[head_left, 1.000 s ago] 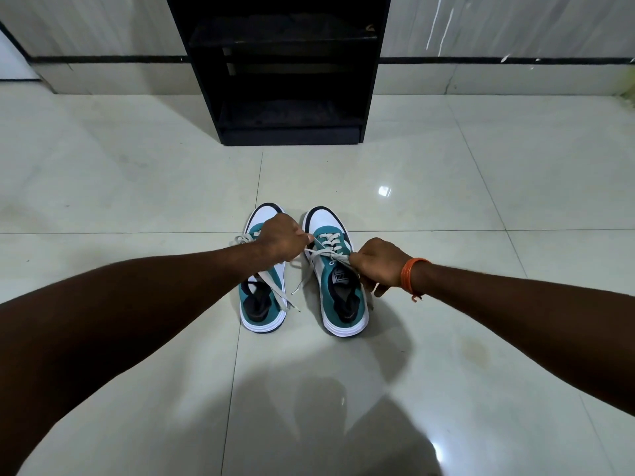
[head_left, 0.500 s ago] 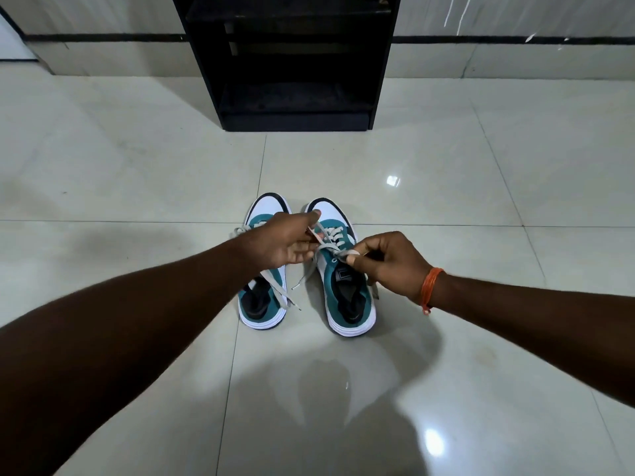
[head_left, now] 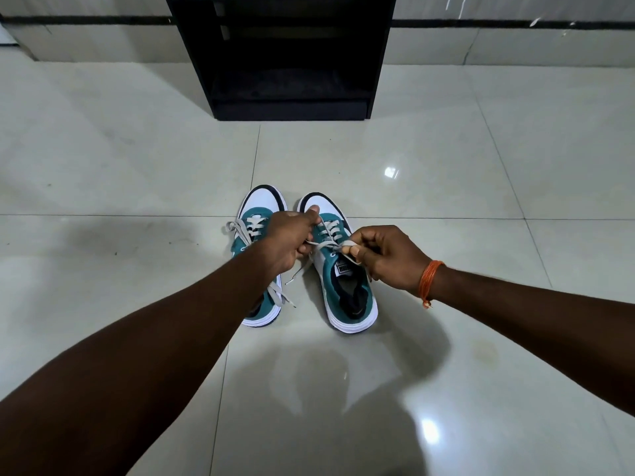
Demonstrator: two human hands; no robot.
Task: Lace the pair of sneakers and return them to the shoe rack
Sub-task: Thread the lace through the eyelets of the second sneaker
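Two teal-and-white sneakers stand side by side on the tiled floor, toes pointing away from me. The left sneaker (head_left: pixel 262 207) is partly hidden under my left forearm, its lace ends lying loose. The right sneaker (head_left: pixel 347 297) has a grey-white lace (head_left: pixel 328 244) stretched across its tongue. My left hand (head_left: pixel 287 240) is closed on one end of that lace. My right hand (head_left: pixel 386 257), with an orange thread at the wrist, pinches the other end. The black shoe rack (head_left: pixel 292 63) stands open against the wall straight ahead.
Glossy pale floor tiles (head_left: pixel 446 159) surround the shoes on all sides. A tiled wall with a dark stripe (head_left: pixel 86 20) runs behind the rack. My shadow falls on the floor in front of me.
The camera has tipped down and closer. My hands have drawn nearer each other over the right sneaker, reworking the lace; my right hand turned so its fingers pinch the lace end.
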